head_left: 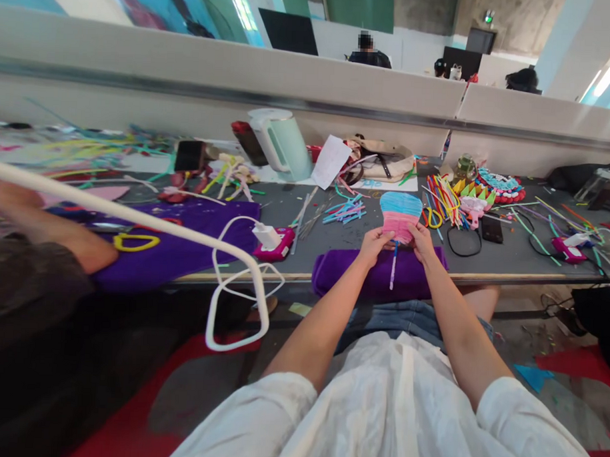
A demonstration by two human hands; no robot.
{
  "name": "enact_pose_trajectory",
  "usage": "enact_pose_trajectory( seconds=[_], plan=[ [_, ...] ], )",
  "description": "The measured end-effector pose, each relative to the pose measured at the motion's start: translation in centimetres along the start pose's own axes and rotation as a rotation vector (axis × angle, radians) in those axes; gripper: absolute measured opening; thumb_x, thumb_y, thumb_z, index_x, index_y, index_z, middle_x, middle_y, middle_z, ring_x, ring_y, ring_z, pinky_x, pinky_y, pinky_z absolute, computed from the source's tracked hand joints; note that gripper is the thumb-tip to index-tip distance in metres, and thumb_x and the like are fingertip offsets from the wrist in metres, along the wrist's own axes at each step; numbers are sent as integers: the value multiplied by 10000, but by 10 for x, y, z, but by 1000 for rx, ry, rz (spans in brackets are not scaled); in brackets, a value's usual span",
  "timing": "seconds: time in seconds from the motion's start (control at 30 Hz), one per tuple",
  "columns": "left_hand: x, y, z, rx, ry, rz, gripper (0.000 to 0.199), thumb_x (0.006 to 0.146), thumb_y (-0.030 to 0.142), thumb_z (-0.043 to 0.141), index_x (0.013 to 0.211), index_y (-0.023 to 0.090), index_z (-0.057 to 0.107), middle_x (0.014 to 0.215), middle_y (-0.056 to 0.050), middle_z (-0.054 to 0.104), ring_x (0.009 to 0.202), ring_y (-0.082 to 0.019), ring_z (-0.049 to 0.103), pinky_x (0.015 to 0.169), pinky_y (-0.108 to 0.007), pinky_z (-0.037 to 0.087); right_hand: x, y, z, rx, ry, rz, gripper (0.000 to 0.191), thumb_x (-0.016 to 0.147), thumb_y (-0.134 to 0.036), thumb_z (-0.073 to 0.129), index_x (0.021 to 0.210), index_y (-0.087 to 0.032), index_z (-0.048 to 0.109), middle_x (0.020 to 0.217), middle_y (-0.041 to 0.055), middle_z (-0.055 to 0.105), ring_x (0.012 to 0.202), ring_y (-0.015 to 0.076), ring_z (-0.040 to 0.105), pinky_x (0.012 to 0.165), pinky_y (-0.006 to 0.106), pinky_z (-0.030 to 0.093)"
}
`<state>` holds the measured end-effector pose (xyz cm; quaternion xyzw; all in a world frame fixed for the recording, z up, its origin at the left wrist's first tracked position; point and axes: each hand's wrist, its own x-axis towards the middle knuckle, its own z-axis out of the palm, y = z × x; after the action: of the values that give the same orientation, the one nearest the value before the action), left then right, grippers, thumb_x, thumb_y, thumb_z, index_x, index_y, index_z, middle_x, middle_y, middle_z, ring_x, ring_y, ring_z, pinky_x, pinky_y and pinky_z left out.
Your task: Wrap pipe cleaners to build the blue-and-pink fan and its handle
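Between my two hands is a fan-shaped piece (400, 206), striped blue at the top and pink below, with a thin blue and white stem (393, 268) hanging down from it. My left hand (374, 245) pinches its lower left edge. At the lower right edge, my right hand (422, 242) grips it with the thumb on the front. Beneath the piece, a rolled purple cloth (333, 269) lies along the table's front edge. Yellow-handled scissors (433, 218) lie just right of the piece, and a bundle of short blue and purple strips (345, 210) is to its left.
A mint kettle (282, 144) stands at the back beside a white paper (331, 161). Pink power sockets (277, 244) sit on the table. A white bent tube (135, 219) crosses the left side, near another person's arm (59, 226). Colourful pipe cleaners (443, 200) lie to the right.
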<state>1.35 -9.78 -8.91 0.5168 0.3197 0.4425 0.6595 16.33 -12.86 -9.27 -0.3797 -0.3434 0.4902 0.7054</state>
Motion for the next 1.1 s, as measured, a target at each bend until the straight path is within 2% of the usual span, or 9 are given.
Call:
enact_pose_trajectory(
  seconds=[0.1,0.2,0.33,0.43,0.53,0.7,0.87,1.0,1.1],
  plan=[
    [1,-4,0,7,36,43,466,576,440,820,878,112,684,675,-57,695,549,-160,641,535,-272,532,-3,-1,0,-83,3,14,289,679,-375,751,860,-168,661,542,-59,616,429,77,514,440,189,476],
    [1,-6,2,21,32,67,450,589,450,810,865,118,684,681,-55,695,550,-160,640,539,-274,535,-3,-1,-2,-103,24,0,286,675,-368,752,857,-170,654,524,-75,595,396,60,473,410,174,446],
    [2,-1,2,-33,5,13,448,644,505,760,873,129,678,677,-51,688,540,-164,636,536,-290,533,-2,-1,-3,-115,36,-19,299,690,-396,734,871,-171,654,500,-77,581,382,60,445,380,172,414],
    [7,4,0,-158,73,-18,460,666,539,726,879,136,667,675,-38,676,526,-146,612,521,-281,519,-2,-2,-2,-114,23,-21,303,685,-405,735,862,-173,653,499,-73,581,371,61,433,349,171,383],
    [18,6,2,-280,142,-15,398,616,470,777,804,144,646,626,1,639,498,-111,568,497,-240,476,-3,-2,-1,-108,27,-1,302,674,-402,746,855,-180,650,507,-71,583,365,65,432,339,181,382],
    [37,6,13,-352,138,19,339,540,348,824,722,145,623,621,13,636,535,-104,573,562,-231,465,-6,-3,4,-80,146,-18,298,682,-458,726,756,-192,614,501,-61,568,375,73,430,331,192,370],
    [40,9,15,-356,131,26,312,599,373,793,747,143,644,651,-8,650,554,-118,577,582,-250,457,-7,-3,6,-92,165,16,315,696,-486,701,718,-200,572,451,-84,475,344,44,309,311,178,255],
    [34,11,11,-318,175,50,326,669,436,756,691,145,612,579,9,593,469,-88,496,469,-213,362,-7,-4,7,-97,158,46,319,696,-491,699,750,-196,591,469,-78,479,365,53,337,337,185,291],
    [30,8,11,-223,196,151,337,702,438,737,644,149,575,535,28,540,441,-69,433,450,-202,316,-6,-4,7,-95,153,20,325,723,-505,670,735,-191,584,458,-81,456,357,50,311,335,185,269]
  ],
)
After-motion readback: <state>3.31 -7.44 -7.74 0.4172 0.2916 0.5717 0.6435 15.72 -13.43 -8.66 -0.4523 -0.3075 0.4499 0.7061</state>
